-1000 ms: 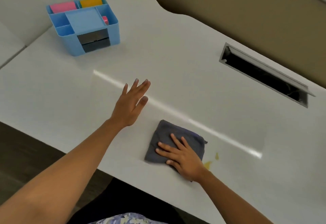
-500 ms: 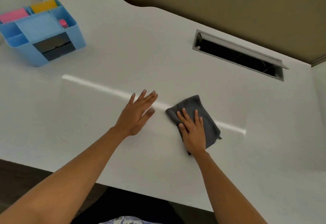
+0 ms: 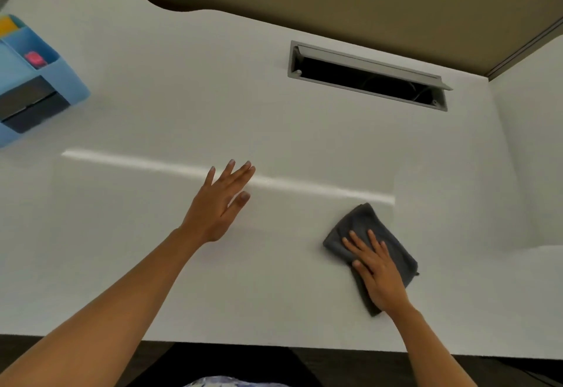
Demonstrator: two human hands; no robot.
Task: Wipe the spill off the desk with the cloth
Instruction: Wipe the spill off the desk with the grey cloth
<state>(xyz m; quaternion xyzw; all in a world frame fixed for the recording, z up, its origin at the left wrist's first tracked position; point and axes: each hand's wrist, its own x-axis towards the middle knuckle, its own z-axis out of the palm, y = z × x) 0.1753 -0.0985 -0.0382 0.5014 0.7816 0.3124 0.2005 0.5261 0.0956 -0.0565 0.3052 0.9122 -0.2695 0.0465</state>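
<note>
At the far left edge of the frame I see a blue desk organizer, partly cut off, with a pink item in one compartment. Centre frame, my left hand lies flat on the white desk, fingers extended and holding nothing. In the upper right sits a grey cable slot, its flap open. At lower right my right hand presses palm-down with spread fingers on the dark grey cloth. I see no spill on the bare desk.
</note>
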